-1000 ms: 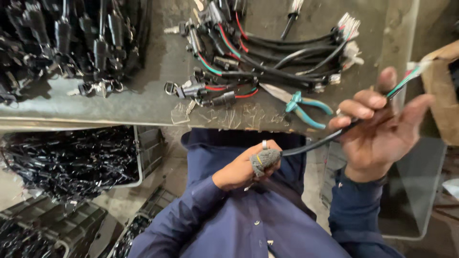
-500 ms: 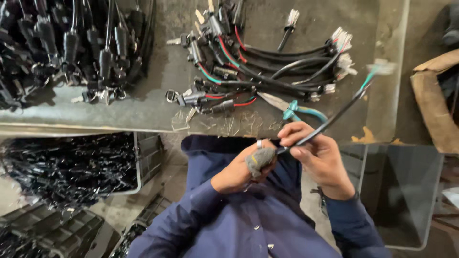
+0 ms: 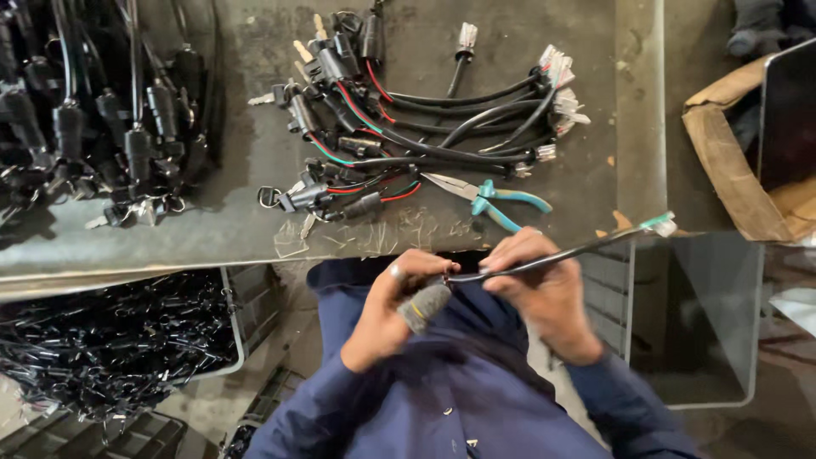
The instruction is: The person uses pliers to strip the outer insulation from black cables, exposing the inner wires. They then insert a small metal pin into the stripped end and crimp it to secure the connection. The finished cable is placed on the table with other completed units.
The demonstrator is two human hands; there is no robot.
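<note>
My left hand (image 3: pixel 393 308), with a grey cloth sleeve over its thumb and a ring on one finger, pinches the near end of a black cable (image 3: pixel 552 255). My right hand (image 3: pixel 535 285) grips the same cable just beside it. The cable runs out to the right and ends in a white connector with green wires (image 3: pixel 660 224). Both hands are held over my lap in a blue garment, just below the edge of the grey worktable (image 3: pixel 255 229).
A bundle of black cable harnesses with keys and white connectors (image 3: pixel 408 127) lies on the table. Teal-handled pliers (image 3: pixel 489 197) rest beside it. More black cables pile at the left (image 3: pixel 93 110). A bin of black cables (image 3: pixel 110 348) sits below; a cardboard box (image 3: pixel 748 170) at right.
My right hand has slid in along the cable toward my left hand, and the two now meet. The cable's far end has dropped lower.
</note>
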